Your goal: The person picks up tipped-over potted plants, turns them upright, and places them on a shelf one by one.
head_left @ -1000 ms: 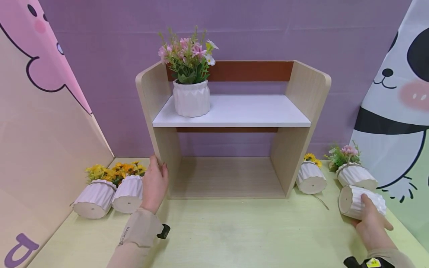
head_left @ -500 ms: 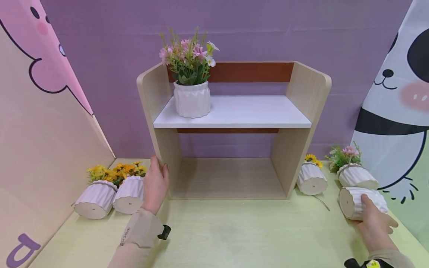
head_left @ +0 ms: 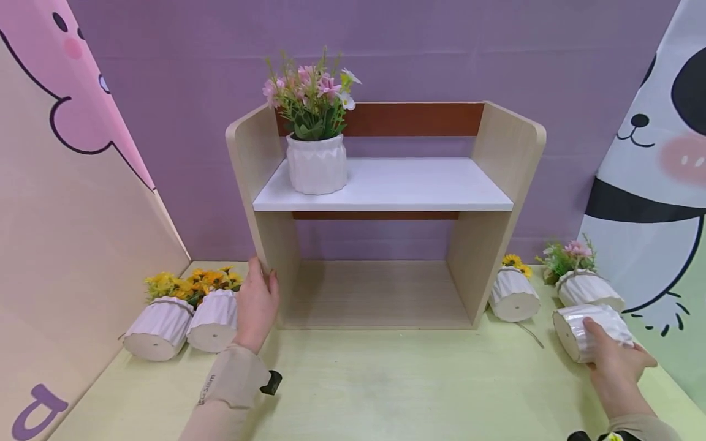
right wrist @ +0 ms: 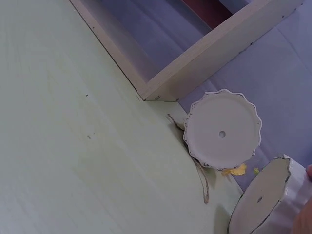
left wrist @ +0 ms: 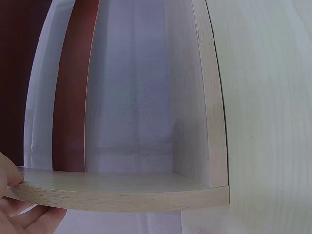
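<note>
White fluted flowerpot (head_left: 578, 331) was held sideways at right end of counter (head_left: 386, 386), in part-curled right-hand grip (head_left: 616, 364), base turned left; counter contact couldn't be confirmed. Bookshelf's left panel (head_left: 276, 236) was pinched by left hand (head_left: 257, 306).

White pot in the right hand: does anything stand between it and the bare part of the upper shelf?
Yes, on a straight line: the wooden right side panel, with a yellow-flowered pot lying just outside it. Around by the open front, nothing visible blocks the held pot from the upper shelf.
</note>
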### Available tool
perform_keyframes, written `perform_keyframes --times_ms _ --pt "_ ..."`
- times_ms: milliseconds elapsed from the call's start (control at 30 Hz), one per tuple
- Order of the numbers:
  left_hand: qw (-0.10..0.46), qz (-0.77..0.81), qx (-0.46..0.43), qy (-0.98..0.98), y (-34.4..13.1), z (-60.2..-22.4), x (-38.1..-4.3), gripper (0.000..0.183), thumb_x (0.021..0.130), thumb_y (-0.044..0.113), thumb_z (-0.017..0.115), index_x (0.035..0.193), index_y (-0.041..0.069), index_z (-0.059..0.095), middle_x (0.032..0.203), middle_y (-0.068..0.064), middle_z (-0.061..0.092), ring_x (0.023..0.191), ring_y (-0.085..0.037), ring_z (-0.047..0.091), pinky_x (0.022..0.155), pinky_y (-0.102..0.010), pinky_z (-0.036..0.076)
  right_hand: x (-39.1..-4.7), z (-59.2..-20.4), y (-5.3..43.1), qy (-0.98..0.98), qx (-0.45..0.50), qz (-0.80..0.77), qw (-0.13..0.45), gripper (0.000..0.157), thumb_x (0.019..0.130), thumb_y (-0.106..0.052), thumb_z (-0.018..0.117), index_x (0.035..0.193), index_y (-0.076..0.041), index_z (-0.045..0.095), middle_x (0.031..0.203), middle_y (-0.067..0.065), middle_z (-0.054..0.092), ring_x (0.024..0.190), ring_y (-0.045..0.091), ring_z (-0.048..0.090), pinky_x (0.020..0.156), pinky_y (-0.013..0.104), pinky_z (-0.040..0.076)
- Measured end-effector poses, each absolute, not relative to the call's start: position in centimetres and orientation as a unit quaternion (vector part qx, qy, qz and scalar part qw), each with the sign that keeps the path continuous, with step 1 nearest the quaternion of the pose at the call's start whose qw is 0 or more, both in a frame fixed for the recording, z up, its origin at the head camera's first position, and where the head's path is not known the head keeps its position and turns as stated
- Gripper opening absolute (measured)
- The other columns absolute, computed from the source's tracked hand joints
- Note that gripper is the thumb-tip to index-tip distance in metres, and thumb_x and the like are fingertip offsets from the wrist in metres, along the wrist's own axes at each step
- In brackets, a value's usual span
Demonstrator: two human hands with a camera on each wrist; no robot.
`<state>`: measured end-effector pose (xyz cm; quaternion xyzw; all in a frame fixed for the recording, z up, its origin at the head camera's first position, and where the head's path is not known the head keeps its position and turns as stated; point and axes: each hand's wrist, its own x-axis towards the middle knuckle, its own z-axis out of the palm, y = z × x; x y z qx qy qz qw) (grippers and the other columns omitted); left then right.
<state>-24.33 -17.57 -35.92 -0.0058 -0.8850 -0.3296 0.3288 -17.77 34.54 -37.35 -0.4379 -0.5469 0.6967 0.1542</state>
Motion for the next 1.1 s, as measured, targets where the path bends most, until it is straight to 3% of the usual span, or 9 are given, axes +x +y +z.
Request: perform_keyframes --times_ms 200,500,600,767,900,1100 --pt "0.326 -0.333 -0.006 -0.885 -17.5 -35.8 -24.3 0.036 0.093 0.013 0.048 0.123 -0.003 0.035 0.109 -0.03 0.056 0.078 -0.044 0.062 0.057 -0.049 0.053 -18.0 -37.5 34.2 -0.58 -0.44 0.665 0.167 0.114 0.052 -0.051 0.081 0.132 -0.026 0.004 0.122 -0.019 0.021 0.126 0.004 0.025 0.104 0.015 0.027" --pt "0.318 -0.336 -0.003 -0.887 -17.5 -35.8 -24.2 0.036 0.093 0.012 0.048 0.123 -0.003 0.035 0.111 -0.03 0.055 0.083 -0.046 0.062 0.06 -0.05 0.053 -17.9 -37.6 34.0 -0.619 -0.434 0.634 0.165 0.103 0.055 -0.052 0.079 0.127 -0.026 0.01 0.118 -0.015 0.024 0.125 0.011 0.025 0.107 0.02 0.025" --pt "0.319 -0.333 -0.002 -0.887 -17.5 -35.8 -24.2 0.036 0.093 0.012 0.048 0.123 -0.003 0.035 0.111 -0.03 0.056 0.083 -0.046 0.061 0.06 -0.05 0.053 -17.9 -37.7 33.8 -0.62 -0.427 0.637 0.169 0.099 0.058 -0.047 0.08 0.126 -0.027 0.011 0.122 -0.014 0.023 0.125 0.01 0.026 0.106 0.019 0.025" --pt "0.327 -0.333 -0.004 -0.885 -17.4 -35.7 -24.3 0.034 0.093 0.012 0.048 0.121 -0.004 0.036 0.108 -0.031 0.056 0.08 -0.045 0.062 0.059 -0.05 0.053 -18.1 -38.1 33.7 -0.636 -0.402 0.637 0.166 0.105 0.059 -0.041 0.082 0.132 -0.03 0.007 0.144 0.001 0.016 0.131 0.011 0.021 0.109 0.022 0.022" --pt "0.342 -0.328 -0.01 -0.881 -17.4 -35.8 -24.5 0.033 0.093 0.012 0.047 0.119 -0.004 0.037 0.104 -0.031 0.057 0.076 -0.045 0.062 0.057 -0.051 0.052 -18.3 -38.1 33.5 -0.673 -0.375 0.618 0.16 0.115 0.065 -0.038 0.079 0.143 -0.021 -0.003 0.151 0.01 0.003 0.138 0.018 0.01 0.113 0.028 0.014" --pt "0.346 -0.324 -0.008 -0.88 -17.5 -36.0 -24.5 0.034 0.093 0.013 0.048 0.12 -0.004 0.036 0.103 -0.031 0.058 0.072 -0.044 0.062 0.053 -0.05 0.052 -18.1 -38.4 33.2 -0.744 -0.343 0.554 0.146 0.104 0.076 -0.037 0.069 0.145 -0.005 -0.001 0.152 0.016 0.004 0.138 0.031 0.01 0.113 0.039 0.015"
